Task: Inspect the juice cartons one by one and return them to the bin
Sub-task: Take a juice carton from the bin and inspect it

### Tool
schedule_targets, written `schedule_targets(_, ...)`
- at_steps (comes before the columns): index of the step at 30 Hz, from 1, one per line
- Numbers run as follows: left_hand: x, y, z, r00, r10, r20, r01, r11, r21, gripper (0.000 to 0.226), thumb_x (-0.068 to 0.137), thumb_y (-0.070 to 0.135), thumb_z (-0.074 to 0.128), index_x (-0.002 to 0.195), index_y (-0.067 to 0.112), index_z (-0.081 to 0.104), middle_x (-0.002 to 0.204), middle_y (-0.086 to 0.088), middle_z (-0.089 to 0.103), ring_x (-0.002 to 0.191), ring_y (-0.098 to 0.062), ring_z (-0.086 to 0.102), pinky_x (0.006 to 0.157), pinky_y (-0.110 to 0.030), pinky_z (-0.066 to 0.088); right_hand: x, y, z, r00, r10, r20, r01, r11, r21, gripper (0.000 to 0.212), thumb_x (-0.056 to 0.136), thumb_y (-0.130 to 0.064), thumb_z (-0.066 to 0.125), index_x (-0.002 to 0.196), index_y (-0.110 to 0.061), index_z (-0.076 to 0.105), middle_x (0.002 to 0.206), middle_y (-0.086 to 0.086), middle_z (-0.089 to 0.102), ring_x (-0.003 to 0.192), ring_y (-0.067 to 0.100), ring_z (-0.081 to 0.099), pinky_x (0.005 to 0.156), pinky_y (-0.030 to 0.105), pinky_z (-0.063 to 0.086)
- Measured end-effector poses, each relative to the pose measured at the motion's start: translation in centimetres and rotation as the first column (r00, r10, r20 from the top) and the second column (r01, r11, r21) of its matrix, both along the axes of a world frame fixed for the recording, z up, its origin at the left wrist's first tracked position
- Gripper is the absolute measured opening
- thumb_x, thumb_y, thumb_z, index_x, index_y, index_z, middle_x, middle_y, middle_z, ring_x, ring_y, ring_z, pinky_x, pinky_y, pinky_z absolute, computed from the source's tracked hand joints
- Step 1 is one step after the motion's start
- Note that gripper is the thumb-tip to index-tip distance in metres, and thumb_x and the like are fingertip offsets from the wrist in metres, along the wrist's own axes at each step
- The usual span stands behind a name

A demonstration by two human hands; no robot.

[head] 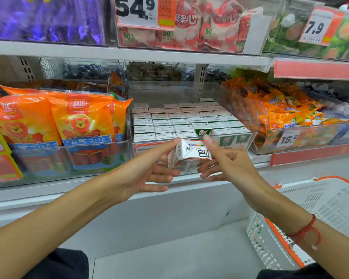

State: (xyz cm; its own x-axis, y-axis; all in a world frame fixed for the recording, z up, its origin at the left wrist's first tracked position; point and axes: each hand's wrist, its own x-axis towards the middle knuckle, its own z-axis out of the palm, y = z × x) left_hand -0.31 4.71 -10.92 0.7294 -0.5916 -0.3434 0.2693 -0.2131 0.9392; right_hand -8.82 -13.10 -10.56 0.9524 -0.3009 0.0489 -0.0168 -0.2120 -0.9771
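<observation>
Both hands hold one carton (186, 153) between them, just in front of the bin (252, 137) on the middle shelf. Left hand (147, 174): index tip on the carton's upper left corner, other fingers spread under and beside it. Right hand (228, 164): index tip at the upper right edge, remaining fingers curled round the underside. Carton is tilted, folded end flap toward the camera, barcode-like print showing.

Step in hand, by my read: inspection, mid-turn. To do it well: keep the grip at corners and edges so the printed faces stay uncovered, roll it between the fingertips one face at a time, support from below so it doesn't slip.

Room: the bin is packed with rows of cartons (163, 122), tops flush. One green-faced carton (203, 130) stands raised in the front rows; the open slot is likely near it, but I cannot tell exactly. Bin front wall is clear plastic and rises just behind the held carton, so return means lifting over that lip and lowering straight down. Shelf above leaves headroom. Sausage packs (79, 119) left, orange snack bags (270, 109) right, each in own bin. Basket (320, 208) low right, well apart.
</observation>
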Motion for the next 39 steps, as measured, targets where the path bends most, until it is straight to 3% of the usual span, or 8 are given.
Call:
schedule_targets(6, 0.3, 0.3, -0.4, 1.000, -0.011, -0.010, 0.012, 1.000, 0.026, 0.078, 0.040, 0.075, 0.068, 0.095, 0.021, 0.063, 0.067, 0.002, 0.073, 0.051, -0.006, 0.062, 0.052, -0.023, 0.054, 0.1, 0.0, -0.3, 0.998, 0.031, -0.052, -0.029, 0.999, 0.024, 0.057, 0.063, -0.072, 0.059, 0.064, -0.018, 0.076, 0.070, 0.010, 0.073, 0.058, 0.014, 0.068, 0.055, 0.019, 0.055)
schedule_targets(9, 0.3, 0.2, -0.4, 1.000, -0.005, 0.007, 0.005, 1.000, 0.028, 0.080, 0.039, 0.075, 0.069, 0.100, 0.025, 0.064, 0.069, 0.003, 0.073, 0.053, -0.005, 0.063, 0.054, -0.024, 0.055, 0.0, -0.1, -0.3, 0.995, 0.075, -0.072, -0.074, 0.997, 0.014, 0.055, 0.070, -0.069, 0.057, 0.082, -0.018, 0.073, 0.073, 0.009, 0.074, 0.061, 0.015, 0.069, 0.058, 0.019, 0.056)
schedule_targets(15, 0.2, 0.1, -0.6, 0.958, 0.089, 0.274, -0.061, 0.992, -0.109, 0.046, 0.073, 0.050, 0.075, 0.113, 0.043, 0.054, 0.089, 0.010, 0.076, 0.081, -0.005, 0.073, 0.065, -0.022, 0.059, -0.3, -0.6, -0.4, 0.965, 0.258, -0.040, -0.250, 0.956, 0.153, 0.042, 0.072, -0.053, 0.066, 0.113, -0.044, 0.066, 0.102, 0.001, 0.075, 0.086, 0.022, 0.073, 0.073, 0.024, 0.058)
schedule_targets(19, 0.1, 0.0, -0.3, 0.868, 0.149, 0.474, -0.034, 0.969, -0.243, 0.064, 0.076, 0.036, 0.074, 0.130, 0.051, 0.043, 0.099, 0.013, 0.073, 0.095, 0.005, 0.067, 0.071, -0.011, 0.054, 0.1, -0.9, -1.2, 0.982, 0.171, 0.077, -0.167, 0.985, -0.046, 0.071, 0.068, -0.044, 0.074, 0.133, -0.045, 0.048, 0.112, -0.006, 0.069, 0.099, 0.008, 0.069, 0.084, 0.026, 0.055)
schedule_targets(22, -0.2, 0.1, 0.1, 0.722, 0.143, 0.677, 0.029, 0.971, -0.236, 0.058, 0.068, 0.037, 0.077, 0.122, 0.036, 0.055, 0.107, 0.018, 0.070, 0.104, 0.005, 0.064, 0.081, -0.015, 0.055, 0.3, -1.2, -1.2, 0.956, 0.170, 0.237, -0.130, 0.976, -0.175, 0.056, 0.067, -0.034, 0.077, 0.119, -0.035, 0.057, 0.108, -0.015, 0.070, 0.099, 0.003, 0.067, 0.083, 0.017, 0.052)
schedule_targets(28, -0.9, 0.1, -0.1, 0.442, 0.173, 0.880, 0.077, 0.970, -0.229, 0.035, 0.074, 0.026, 0.082, 0.100, 0.029, 0.059, 0.109, 0.018, 0.065, 0.107, -0.006, 0.064, 0.087, -0.016, 0.051, 0.0, -2.0, -0.5, 0.838, 0.266, 0.477, 0.128, 0.753, -0.645, 0.046, 0.076, -0.014, 0.078, 0.114, -0.031, 0.060, 0.117, -0.017, 0.065, 0.107, 0.007, 0.060, 0.078, 0.029, 0.050)
schedule_targets(35, -1.1, -0.1, -0.6, 0.423, 0.157, 0.892, 0.047, 0.980, -0.194, 0.053, 0.077, 0.012, 0.081, 0.114, 0.038, 0.053, 0.117, 0.024, 0.060, 0.115, -0.001, 0.057, 0.085, -0.007, 0.046, 0.5, -2.4, -1.3, 0.846, 0.266, 0.462, 0.123, 0.745, -0.655, 0.046, 0.081, -0.022, 0.073, 0.122, -0.032, 0.057, 0.117, -0.018, 0.061, 0.111, 0.003, 0.053, 0.082, 0.013, 0.043)
schedule_targets(39, -1.2, -0.2, 0.1, 0.459, 0.150, 0.876, 0.036, 0.982, -0.187, 0.046, 0.074, 0.040, 0.074, 0.116, 0.043, 0.056, 0.116, 0.026, 0.061, 0.113, 0.002, 0.057, 0.086, -0.007, 0.045, 1.2, -2.6, -1.3, 0.869, 0.274, 0.412, 0.087, 0.735, -0.672, 0.047, 0.084, -0.038, 0.067, 0.127, -0.044, 0.051, 0.121, -0.027, 0.056, 0.111, 0.003, 0.050, 0.080, 0.010, 0.041)
